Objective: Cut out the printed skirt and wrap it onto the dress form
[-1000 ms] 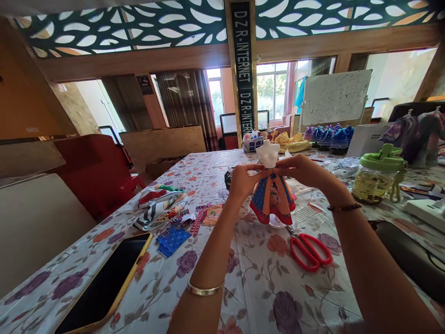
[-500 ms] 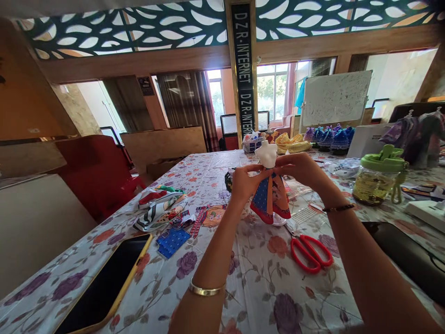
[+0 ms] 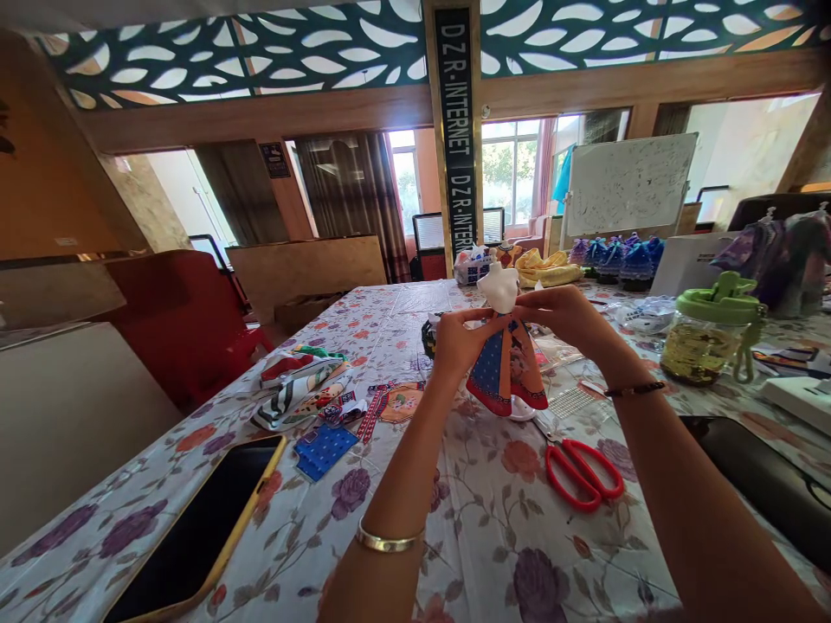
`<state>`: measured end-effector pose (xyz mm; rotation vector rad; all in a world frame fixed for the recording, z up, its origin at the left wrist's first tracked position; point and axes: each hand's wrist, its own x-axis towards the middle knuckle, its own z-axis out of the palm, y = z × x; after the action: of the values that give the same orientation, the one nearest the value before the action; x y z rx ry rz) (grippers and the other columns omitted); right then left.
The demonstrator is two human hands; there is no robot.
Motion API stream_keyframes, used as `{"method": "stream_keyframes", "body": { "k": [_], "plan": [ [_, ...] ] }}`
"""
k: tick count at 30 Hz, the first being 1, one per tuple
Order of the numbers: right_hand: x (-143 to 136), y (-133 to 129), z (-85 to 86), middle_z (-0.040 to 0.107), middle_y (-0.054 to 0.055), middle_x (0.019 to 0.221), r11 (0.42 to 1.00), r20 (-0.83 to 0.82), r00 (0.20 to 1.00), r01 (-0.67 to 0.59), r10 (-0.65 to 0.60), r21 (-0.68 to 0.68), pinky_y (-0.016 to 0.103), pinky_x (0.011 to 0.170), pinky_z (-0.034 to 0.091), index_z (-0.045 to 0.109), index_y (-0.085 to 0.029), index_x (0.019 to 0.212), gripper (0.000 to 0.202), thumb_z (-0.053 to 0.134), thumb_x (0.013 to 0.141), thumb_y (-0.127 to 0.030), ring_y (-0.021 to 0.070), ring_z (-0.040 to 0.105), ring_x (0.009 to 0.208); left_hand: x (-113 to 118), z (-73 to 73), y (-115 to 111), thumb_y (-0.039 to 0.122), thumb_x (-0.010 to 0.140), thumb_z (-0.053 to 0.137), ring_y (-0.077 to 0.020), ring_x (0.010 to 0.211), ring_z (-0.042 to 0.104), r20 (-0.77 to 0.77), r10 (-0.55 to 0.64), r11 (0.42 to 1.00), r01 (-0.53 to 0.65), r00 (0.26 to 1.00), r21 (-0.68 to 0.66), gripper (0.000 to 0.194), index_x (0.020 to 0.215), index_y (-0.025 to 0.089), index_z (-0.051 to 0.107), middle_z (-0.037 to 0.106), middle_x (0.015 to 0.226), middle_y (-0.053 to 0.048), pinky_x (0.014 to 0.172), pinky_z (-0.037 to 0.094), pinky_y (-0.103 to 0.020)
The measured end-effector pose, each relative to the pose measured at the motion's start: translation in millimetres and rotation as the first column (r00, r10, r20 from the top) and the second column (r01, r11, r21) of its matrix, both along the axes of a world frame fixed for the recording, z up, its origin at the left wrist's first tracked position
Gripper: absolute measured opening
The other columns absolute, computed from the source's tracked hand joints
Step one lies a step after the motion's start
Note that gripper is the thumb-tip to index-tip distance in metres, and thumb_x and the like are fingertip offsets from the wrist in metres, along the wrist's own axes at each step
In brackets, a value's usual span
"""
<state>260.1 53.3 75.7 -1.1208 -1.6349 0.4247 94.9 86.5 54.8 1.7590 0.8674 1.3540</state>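
A small white dress form [image 3: 499,287] stands upright on the table, its base partly hidden under cloth. Around its waist lies a doll skirt [image 3: 510,368] with blue dotted and orange panels and a red hem. My left hand [image 3: 462,339] pinches the skirt's waist edge on the left side. On the other side, my right hand [image 3: 555,313] has its fingers closed on the same waist edge. The back of the skirt is hidden. Red-handled scissors [image 3: 584,472] lie just in front of the form, towards the right.
On the left are a phone in a yellow case [image 3: 201,528], a blue dotted cloth piece [image 3: 325,450] and a heap of printed fabric [image 3: 302,389]. To the right stand a green-lidded jar [image 3: 705,337] and a black case [image 3: 759,484]. Several small blue-purple dresses [image 3: 616,260] stand behind.
The skirt's lower right edge has swung slightly outward to the right. Both hands keep their hold at the waist, nearly still.
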Motion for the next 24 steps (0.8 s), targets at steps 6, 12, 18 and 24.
{"method": "stream_keyframes", "body": {
  "k": [6, 12, 18, 24],
  "plan": [
    [-8, -1, -1.8, 0.071, 0.003, 0.07, 0.999, -0.099, 0.995, 0.012, -0.016, -0.038, 0.03, 0.061, 0.046, 0.073, -0.015, 0.082, 0.027, 0.067, 0.067, -0.037, 0.016, 0.06, 0.061, 3, -0.7, 1, 0.043, 0.058, 0.073, -0.0215, 0.074, 0.065, 0.05, -0.011, 1.0, 0.013, 0.999, -0.027, 0.046, 0.092, 0.013, 0.07, 0.071, 0.087, -0.01, 0.064, 0.049, -0.03],
    [-12, 2, -2.2, 0.07, 0.002, 0.07, 0.999, -0.176, 0.984, -0.039, 0.033, -0.034, 0.032, 0.065, 0.046, 0.073, -0.017, 0.081, 0.029, 0.069, 0.065, -0.041, 0.0176, 0.06, 0.065, -2, 4.7, 0, 0.043, 0.058, 0.073, -0.0187, 0.075, 0.064, 0.072, -0.017, 0.999, 0.019, 0.997, -0.034, 0.043, 0.089, 0.015, 0.071, 0.071, 0.088, -0.008, 0.069, 0.049, -0.029],
    [-24, -2, -0.8, 0.07, 0.003, 0.073, 0.966, -0.222, 0.95, -0.245, 0.221, -0.088, 0.031, 0.071, 0.048, 0.072, -0.018, 0.083, 0.033, 0.06, 0.074, -0.047, 0.0173, 0.062, 0.072, -12, 22.3, -15, 0.047, 0.054, 0.073, -0.0184, 0.067, 0.062, -0.09, 0.205, 0.979, -0.204, 0.975, 0.021, 0.035, 0.072, 0.016, 0.071, 0.07, 0.071, -0.007, 0.065, 0.044, -0.03],
    [-22, 1, -9.7, 0.069, 0.004, 0.084, 0.856, -0.323, 0.846, -0.491, 0.425, -0.161, 0.029, 0.077, 0.046, 0.069, -0.018, 0.083, 0.034, 0.054, 0.08, -0.049, 0.0172, 0.061, 0.081, 0, 29.9, -39, 0.047, 0.059, 0.069, -0.0204, 0.066, 0.061, -0.256, 0.422, 0.906, -0.394, 0.87, 0.156, 0.033, 0.066, 0.015, 0.069, 0.068, 0.066, -0.008, 0.066, 0.042, -0.034]
  ]
}}
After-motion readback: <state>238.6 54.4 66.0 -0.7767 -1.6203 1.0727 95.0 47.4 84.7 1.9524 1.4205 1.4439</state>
